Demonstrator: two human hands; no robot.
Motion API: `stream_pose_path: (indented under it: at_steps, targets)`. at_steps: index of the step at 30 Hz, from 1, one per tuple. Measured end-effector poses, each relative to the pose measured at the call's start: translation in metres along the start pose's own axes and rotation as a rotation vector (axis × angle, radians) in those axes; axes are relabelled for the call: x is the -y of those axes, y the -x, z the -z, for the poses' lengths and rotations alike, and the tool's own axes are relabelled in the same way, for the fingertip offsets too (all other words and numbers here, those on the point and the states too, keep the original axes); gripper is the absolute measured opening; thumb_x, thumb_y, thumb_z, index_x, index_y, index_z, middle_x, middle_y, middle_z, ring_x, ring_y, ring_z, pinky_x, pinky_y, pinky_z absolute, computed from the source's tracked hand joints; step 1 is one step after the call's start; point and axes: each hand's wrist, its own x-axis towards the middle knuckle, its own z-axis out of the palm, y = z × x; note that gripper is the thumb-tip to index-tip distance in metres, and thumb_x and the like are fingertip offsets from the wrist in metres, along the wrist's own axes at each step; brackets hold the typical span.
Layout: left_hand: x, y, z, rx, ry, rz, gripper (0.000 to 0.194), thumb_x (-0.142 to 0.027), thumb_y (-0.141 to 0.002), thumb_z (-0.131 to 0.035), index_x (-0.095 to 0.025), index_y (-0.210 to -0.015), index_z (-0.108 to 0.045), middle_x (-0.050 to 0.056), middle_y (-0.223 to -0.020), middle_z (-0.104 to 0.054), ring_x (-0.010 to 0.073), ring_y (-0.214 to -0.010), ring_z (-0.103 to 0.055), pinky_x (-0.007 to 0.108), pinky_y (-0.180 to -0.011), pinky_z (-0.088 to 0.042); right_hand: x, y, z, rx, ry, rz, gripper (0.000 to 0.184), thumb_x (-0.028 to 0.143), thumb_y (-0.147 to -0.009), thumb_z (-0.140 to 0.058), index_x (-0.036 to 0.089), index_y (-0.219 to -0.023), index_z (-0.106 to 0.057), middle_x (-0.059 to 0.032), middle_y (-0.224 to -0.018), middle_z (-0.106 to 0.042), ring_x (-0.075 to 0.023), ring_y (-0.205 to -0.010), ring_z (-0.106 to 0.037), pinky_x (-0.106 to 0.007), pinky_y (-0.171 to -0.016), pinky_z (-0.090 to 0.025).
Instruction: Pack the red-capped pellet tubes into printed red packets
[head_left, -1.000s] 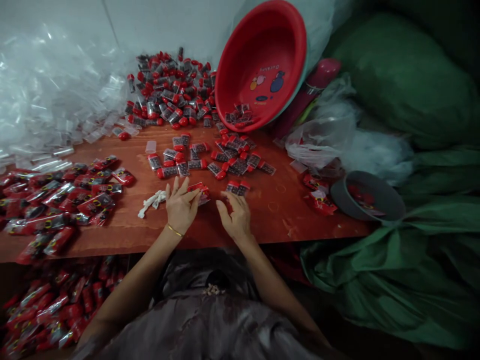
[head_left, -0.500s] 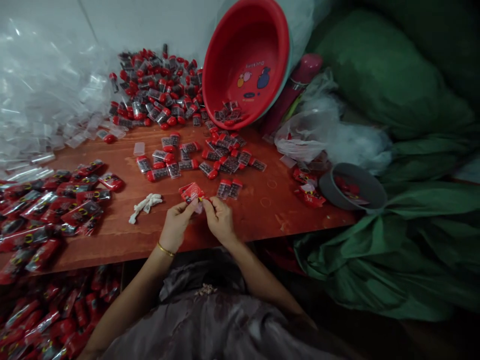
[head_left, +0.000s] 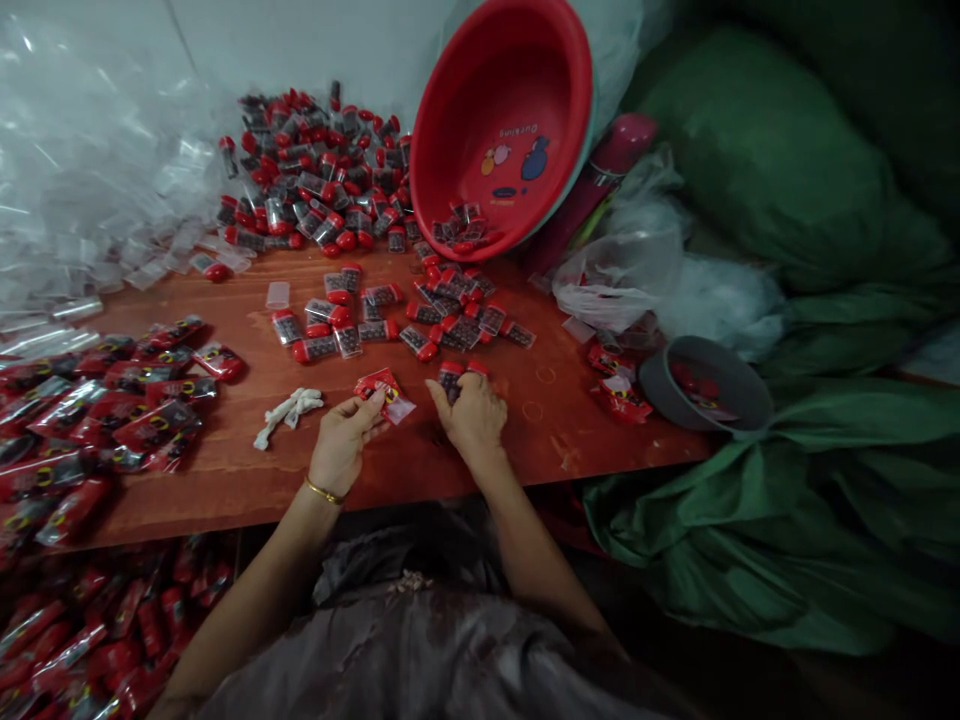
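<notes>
My left hand [head_left: 341, 440] pinches a small red printed plastic packet [head_left: 384, 393], with its clear end pointing right. On the table just to the right, my right hand [head_left: 476, 415] has its thumb and fingers around a small clear container with a red cap and dark contents [head_left: 450, 380]. A second container [head_left: 475, 369] like it lies beside that one, partly covered by my fingers. Behind my hands more red-capped containers [head_left: 450, 310] lie in loose groups. A knotted white cloth strip [head_left: 289, 412] rests left of my left hand.
Filled red packets [head_left: 142, 390] are piled at the left, with more below the table edge. Clear empty containers [head_left: 112, 200] heap up at the back left. A tilted red basin [head_left: 502, 110], a pink flask [head_left: 619, 145], a grey bowl [head_left: 675, 400] and green sacks [head_left: 787, 170] stand right.
My right hand has let go of the red packet and moved right onto the red-capped containers. My left hand keeps the packet, shifted slightly left.
</notes>
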Motion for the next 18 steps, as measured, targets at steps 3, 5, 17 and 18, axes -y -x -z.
stream_pose_path:
  at_steps: [3, 5, 17, 18]
  targets:
    - [0.0, 0.003, -0.002, 0.018, 0.039, 0.032, 0.043, -0.035, -0.041, -0.088, -0.014, -0.068, -0.061, 0.001, -0.069, -0.069, 0.0123, -0.064, -0.064, 0.025, -0.066, -0.05, -0.008, -0.007, 0.0, 0.017, 0.134, -0.063, 0.046, 0.055, -0.082, -0.055, 0.012, -0.096, -0.058, -0.0168, -0.099, -0.062, -0.0283, -0.087, -0.058, -0.035, -0.071, -0.04]
    - [0.0, 0.005, -0.002, 0.045, 0.061, 0.06, 0.043, -0.035, -0.042, -0.088, -0.015, -0.07, -0.062, 0.001, -0.071, -0.07, 0.013, -0.065, -0.065, 0.026, -0.066, -0.05, -0.013, -0.007, 0.001, 0.049, 0.135, -0.02, 0.036, 0.047, -0.083, -0.057, 0.013, -0.095, -0.059, -0.017, -0.1, -0.061, -0.0287, -0.091, -0.057, -0.036, -0.072, -0.04]
    - [0.003, 0.013, 0.0, 0.132, 0.037, 0.114, 0.04, -0.039, -0.045, -0.087, -0.014, -0.068, -0.064, 0.002, -0.065, -0.069, 0.012, -0.062, -0.064, 0.025, -0.066, -0.051, -0.041, 0.044, 0.045, 0.39, -0.994, 0.093, 0.023, 0.041, -0.085, -0.052, 0.02, -0.093, -0.054, 0.0026, -0.064, -0.059, -0.0098, -0.046, -0.049, -0.022, -0.048, -0.041]
    - [0.004, 0.013, -0.001, 0.132, 0.023, 0.101, 0.04, -0.039, -0.045, -0.087, -0.014, -0.068, -0.065, 0.002, -0.065, -0.069, 0.0116, -0.061, -0.063, 0.025, -0.066, -0.051, -0.04, 0.048, 0.052, 0.423, -1.027, 0.098, 0.022, 0.041, -0.085, -0.052, 0.02, -0.09, -0.055, 0.0035, -0.061, -0.057, -0.0089, -0.045, -0.047, -0.021, -0.046, -0.039]
